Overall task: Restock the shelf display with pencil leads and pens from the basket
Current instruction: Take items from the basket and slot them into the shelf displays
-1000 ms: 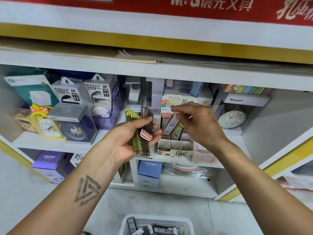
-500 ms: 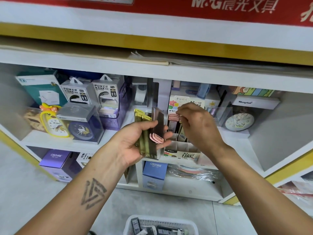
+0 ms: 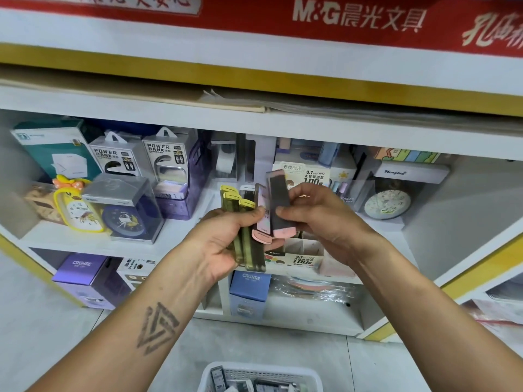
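My left hand (image 3: 223, 244) grips a bunch of flat pencil lead cases (image 3: 245, 239), yellow-green ones and a pink one, held upright in front of the shelf. My right hand (image 3: 319, 219) pinches one pink-capped dark lead case (image 3: 278, 202) at the right edge of that bunch, lifted a little above the others. Behind my hands stands the cardboard lead display box (image 3: 300, 260) with divided slots, partly hidden. On the floor at the bottom edge sits the white basket (image 3: 263, 376) holding more small packs.
The white shelf board (image 3: 85, 241) carries power bank boxes (image 3: 167, 162), a yellow clock (image 3: 76, 207) and a blue clock in a clear case (image 3: 124, 213) on the left, a round clock (image 3: 387, 205) on the right. Purple and blue boxes (image 3: 85, 278) stand on the lower shelf.
My right hand came back from the display box to the bunch in my left hand and now pinches a pink-capped case there. The view moved closer.
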`<state>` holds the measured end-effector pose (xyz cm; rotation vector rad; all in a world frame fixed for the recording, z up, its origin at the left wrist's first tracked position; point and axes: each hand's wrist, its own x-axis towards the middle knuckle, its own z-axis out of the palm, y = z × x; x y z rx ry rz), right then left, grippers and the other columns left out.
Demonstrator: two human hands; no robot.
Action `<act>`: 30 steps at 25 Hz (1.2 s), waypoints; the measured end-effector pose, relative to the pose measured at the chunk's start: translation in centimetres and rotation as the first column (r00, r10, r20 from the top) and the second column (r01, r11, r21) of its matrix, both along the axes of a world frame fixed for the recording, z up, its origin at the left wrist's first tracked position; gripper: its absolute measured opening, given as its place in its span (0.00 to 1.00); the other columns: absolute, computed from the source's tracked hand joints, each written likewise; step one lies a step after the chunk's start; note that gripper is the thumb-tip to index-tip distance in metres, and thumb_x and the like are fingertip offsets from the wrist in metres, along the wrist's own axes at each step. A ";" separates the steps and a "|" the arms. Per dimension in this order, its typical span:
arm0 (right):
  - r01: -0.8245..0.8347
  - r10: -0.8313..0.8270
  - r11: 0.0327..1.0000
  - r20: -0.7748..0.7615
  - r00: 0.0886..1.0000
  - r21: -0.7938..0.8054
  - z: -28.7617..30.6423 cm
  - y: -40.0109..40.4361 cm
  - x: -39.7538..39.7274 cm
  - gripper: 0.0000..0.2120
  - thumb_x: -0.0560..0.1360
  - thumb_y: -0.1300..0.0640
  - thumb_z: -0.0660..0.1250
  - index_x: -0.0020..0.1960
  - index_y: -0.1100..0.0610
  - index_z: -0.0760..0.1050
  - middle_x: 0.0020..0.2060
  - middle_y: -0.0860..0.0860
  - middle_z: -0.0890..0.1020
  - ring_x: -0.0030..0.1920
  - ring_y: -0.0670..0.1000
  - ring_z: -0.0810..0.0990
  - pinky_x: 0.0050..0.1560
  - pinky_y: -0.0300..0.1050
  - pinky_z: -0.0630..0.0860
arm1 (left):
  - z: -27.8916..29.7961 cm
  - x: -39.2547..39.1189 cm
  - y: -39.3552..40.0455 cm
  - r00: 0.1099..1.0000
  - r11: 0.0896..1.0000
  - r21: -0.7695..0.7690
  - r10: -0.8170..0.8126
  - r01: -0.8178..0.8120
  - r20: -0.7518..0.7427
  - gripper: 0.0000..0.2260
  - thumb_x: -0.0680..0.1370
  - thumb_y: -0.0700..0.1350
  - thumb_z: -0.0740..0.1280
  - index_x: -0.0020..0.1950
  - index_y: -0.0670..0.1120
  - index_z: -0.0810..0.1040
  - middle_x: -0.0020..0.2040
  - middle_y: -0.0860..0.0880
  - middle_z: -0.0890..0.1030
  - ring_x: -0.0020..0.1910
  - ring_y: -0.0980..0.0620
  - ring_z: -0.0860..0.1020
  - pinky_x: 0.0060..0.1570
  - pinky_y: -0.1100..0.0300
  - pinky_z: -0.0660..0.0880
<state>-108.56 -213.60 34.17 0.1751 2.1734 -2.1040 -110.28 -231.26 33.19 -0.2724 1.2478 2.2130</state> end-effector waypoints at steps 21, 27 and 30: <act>0.112 0.069 0.786 -0.266 0.961 0.608 -0.4 2.2 -1.0 0.07 0.73 0.61 0.75 0.50 0.54 0.82 0.43 0.47 0.87 0.44 0.45 0.87 0.51 0.43 0.81 | -0.4 -0.9 -0.4 0.994 0.991 -0.099 0.097 -0.091 0.053 0.05 0.80 0.33 0.63 0.53 0.34 0.76 0.43 0.33 0.83 0.38 0.38 0.85 0.35 0.42 0.82; 0.323 0.022 0.761 -0.520 0.854 0.562 -0.9 1.6 -1.6 0.03 0.78 0.60 0.70 0.49 0.57 0.83 0.37 0.45 0.86 0.37 0.39 0.85 0.44 0.43 0.83 | -0.2 -0.8 -0.5 0.994 0.992 -0.089 0.090 -0.085 0.056 0.07 0.80 0.33 0.63 0.57 0.32 0.75 0.49 0.31 0.82 0.38 0.38 0.85 0.36 0.42 0.82; 0.329 0.036 0.764 -0.545 0.838 0.556 -1.3 1.4 -1.7 0.04 0.78 0.62 0.69 0.49 0.58 0.82 0.35 0.45 0.85 0.37 0.40 0.85 0.44 0.44 0.83 | -0.1 -0.8 -0.7 0.994 0.993 -0.085 0.087 -0.082 0.062 0.10 0.80 0.33 0.63 0.60 0.32 0.75 0.51 0.31 0.82 0.39 0.38 0.85 0.37 0.42 0.82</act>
